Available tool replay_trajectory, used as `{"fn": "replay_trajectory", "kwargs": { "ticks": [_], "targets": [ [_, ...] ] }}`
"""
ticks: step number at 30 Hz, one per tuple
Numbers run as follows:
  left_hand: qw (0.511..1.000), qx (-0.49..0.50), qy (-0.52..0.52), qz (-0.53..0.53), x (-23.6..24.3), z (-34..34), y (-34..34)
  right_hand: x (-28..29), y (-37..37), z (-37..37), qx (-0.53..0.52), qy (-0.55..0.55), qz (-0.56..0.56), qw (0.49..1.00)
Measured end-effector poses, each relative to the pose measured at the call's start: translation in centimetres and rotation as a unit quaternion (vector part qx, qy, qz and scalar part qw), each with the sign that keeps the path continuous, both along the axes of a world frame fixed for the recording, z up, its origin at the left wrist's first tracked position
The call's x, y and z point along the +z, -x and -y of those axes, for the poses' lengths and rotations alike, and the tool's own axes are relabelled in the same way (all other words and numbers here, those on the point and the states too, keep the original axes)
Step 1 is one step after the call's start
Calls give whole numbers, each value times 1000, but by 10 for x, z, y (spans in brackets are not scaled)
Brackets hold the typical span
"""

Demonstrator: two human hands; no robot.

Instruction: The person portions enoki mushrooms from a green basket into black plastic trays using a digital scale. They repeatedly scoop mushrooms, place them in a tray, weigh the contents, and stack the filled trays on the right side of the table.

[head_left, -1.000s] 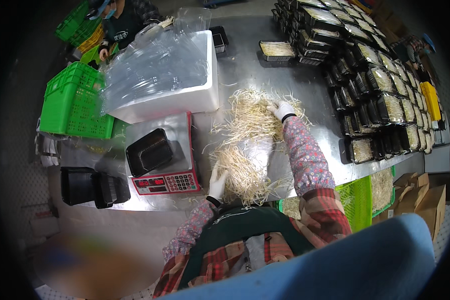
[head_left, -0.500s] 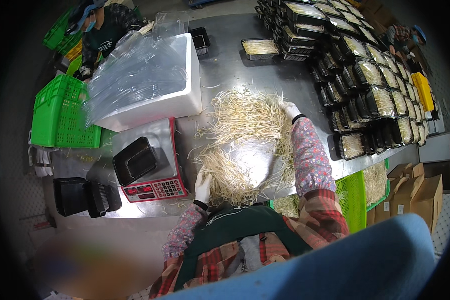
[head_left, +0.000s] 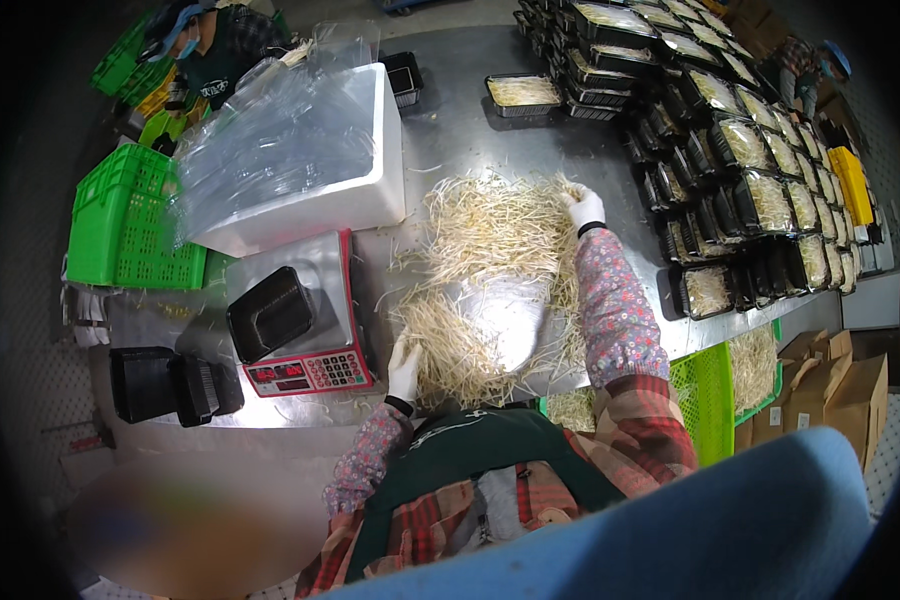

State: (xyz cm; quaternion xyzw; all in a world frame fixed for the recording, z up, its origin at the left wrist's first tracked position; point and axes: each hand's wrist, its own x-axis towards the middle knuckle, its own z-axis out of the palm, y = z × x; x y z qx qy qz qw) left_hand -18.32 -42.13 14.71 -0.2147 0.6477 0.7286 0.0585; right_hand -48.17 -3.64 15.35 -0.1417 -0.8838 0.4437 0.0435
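Observation:
A loose heap of pale bean sprouts (head_left: pixel 490 230) spreads over the metal table before me, with a bare shiny patch in its middle. My left hand (head_left: pixel 404 370), in a white glove, rests against the heap's near left edge with its fingers stretched along the sprouts. At the far right edge, my gloved right hand (head_left: pixel 584 206) has its fingers closed on some sprouts. Left of the heap stands a red and silver digital scale (head_left: pixel 320 372). An empty black plastic tray (head_left: pixel 270 314) lies tilted on its plate.
A white foam box (head_left: pixel 300 225) piled with clear plastic lids (head_left: pixel 270 150) stands behind the scale. Green crates (head_left: pixel 135 225) are at left, black trays (head_left: pixel 150 385) at the near left. Filled sprout trays (head_left: pixel 740 145) stack high at right. Another person (head_left: pixel 220 50) works across the table.
My right hand has shifted slightly up and its fingers have drawn in on the sprouts at the heap's edge. The left hand has hardly moved.

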Motion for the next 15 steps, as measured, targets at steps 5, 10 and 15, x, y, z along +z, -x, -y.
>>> {"fn": "replay_trajectory", "kwargs": {
  "ticks": [5,10,15],
  "targets": [
    [1000,8,-20,-7,-11,3,-3,19,-12,-9,30,-249,31,967],
    [1000,24,-10,4,-3,2,-4,40,-85,87,300,-308,-43,902],
    [998,-2,-59,13,0,5,-3,11,-73,107,345,-352,-38,869]
  ]
}}
